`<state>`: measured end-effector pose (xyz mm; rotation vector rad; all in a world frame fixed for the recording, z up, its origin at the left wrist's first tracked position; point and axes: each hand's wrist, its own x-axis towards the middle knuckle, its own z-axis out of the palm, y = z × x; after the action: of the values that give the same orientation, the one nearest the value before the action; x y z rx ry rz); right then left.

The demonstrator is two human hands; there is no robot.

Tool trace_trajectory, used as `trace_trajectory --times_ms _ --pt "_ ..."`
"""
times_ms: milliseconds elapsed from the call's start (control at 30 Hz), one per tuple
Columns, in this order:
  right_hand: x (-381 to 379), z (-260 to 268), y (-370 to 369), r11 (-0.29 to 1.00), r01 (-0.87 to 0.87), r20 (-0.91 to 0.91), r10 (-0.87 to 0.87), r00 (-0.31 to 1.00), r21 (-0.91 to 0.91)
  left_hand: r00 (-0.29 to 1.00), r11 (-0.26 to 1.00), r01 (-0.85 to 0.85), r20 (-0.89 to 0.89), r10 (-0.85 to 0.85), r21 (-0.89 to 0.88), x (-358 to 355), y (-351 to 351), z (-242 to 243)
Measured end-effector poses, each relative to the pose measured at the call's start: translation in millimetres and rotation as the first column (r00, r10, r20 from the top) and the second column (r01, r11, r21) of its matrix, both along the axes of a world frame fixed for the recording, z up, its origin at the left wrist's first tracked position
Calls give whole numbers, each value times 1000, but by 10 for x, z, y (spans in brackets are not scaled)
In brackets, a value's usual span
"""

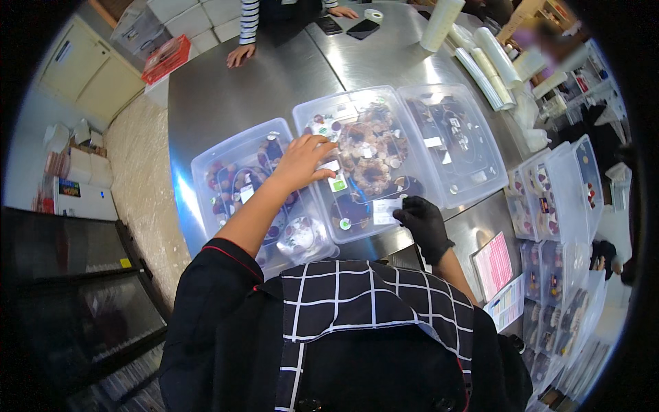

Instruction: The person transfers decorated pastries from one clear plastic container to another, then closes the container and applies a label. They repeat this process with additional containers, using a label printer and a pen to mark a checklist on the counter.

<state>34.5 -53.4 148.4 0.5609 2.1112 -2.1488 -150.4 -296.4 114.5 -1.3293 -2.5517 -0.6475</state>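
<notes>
Three clear plastic lidded boxes lie side by side on the steel table. My left hand [308,159], bare, reaches over the near side of the middle box [412,149], fingers spread near a white label on it. My right hand [425,224], in a black glove, grips a white label card [386,211] by its edge above that box's front. Ring-shaped pastries [368,147] show through the middle lid. The left box [206,159] holds round dark and reddish baked goods, partly hidden by my left forearm. White labels lie on the right box [484,129], whose contents are dark.
A person's hand [241,55] rests on the steel table [206,98] across from me. Phones [363,29] and a tape roll [373,16] lie there. Rolls of plastic film [497,56] are at the right. Stacked clear boxes [553,190] and a pink-checked pad [492,265] are nearby.
</notes>
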Motion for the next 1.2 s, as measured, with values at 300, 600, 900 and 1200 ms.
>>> trace_trajectory --times_ms 300,600,900,1200 --pt "-900 -329 -1246 926 -375 -19 375 927 -36 646 599 -751 122 753 277 1179 -1526 -179" --pt "-1399 -692 -3212 759 -390 -172 541 823 522 292 243 -956 442 848 164 1992 -1971 -641" --pt "-1387 -592 -3444 620 -389 -168 650 741 681 302 312 -950 188 935 -23 1969 -1816 -370" --pt "-966 -557 -1598 458 202 -403 398 824 866 504 502 -851 26 863 -156 1474 -1897 -299"
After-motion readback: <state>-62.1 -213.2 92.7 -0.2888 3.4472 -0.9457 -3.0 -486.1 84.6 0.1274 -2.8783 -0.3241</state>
